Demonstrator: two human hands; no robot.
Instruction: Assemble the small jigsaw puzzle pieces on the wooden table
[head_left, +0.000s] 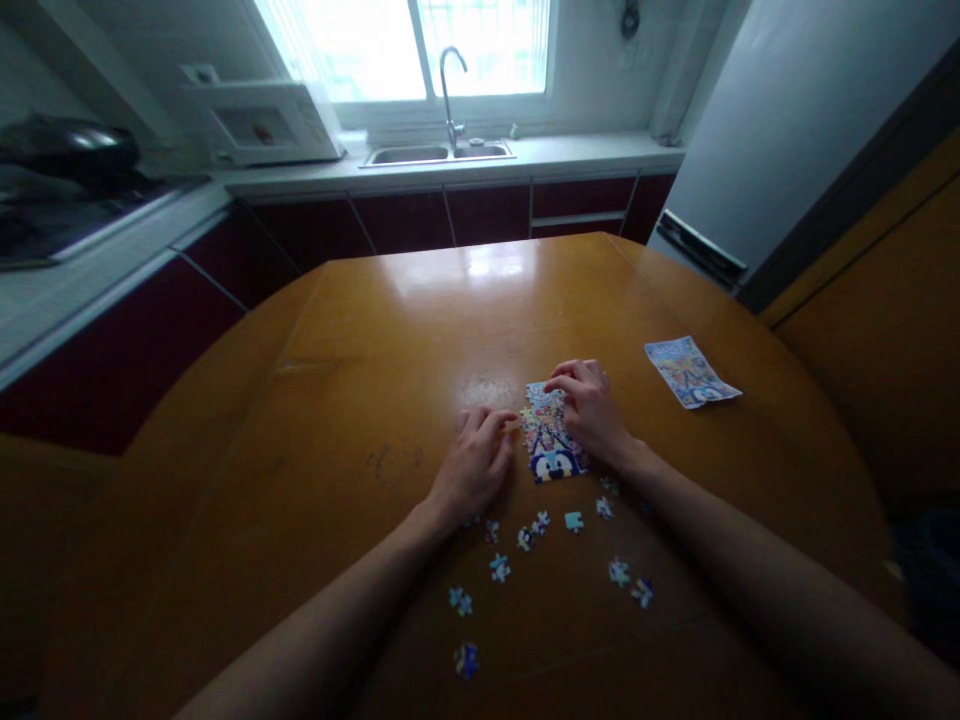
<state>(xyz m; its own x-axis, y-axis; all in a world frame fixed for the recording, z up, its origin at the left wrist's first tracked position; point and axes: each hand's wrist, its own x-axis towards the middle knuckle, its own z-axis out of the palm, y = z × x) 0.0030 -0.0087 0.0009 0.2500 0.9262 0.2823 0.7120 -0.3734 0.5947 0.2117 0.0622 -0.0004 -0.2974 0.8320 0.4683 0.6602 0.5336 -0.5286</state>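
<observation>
A partly joined jigsaw puzzle point(553, 463) lies flat on the table, with a blue dog-like cartoon face along its near edge and a colourful middle. My right hand point(589, 405) rests over its upper right side. Its fingers are bent and bunched with the tips at the pieces, and whatever is between them is hidden. On the puzzle's left, my left hand point(480, 455) lies on the table with fingers loosely apart, the index fingertip beside the puzzle's left edge. Several loose puzzle pieces, including a plain light-blue piece point(574, 521), are scattered nearer to me.
A creased printed picture sheet point(690, 372) lies on the right of the wooden table point(360, 350). Beyond the table run a counter with a sink point(409, 156), a faucet point(448, 90) and a microwave point(259, 122). A pan point(71, 148) sits on the stove at left.
</observation>
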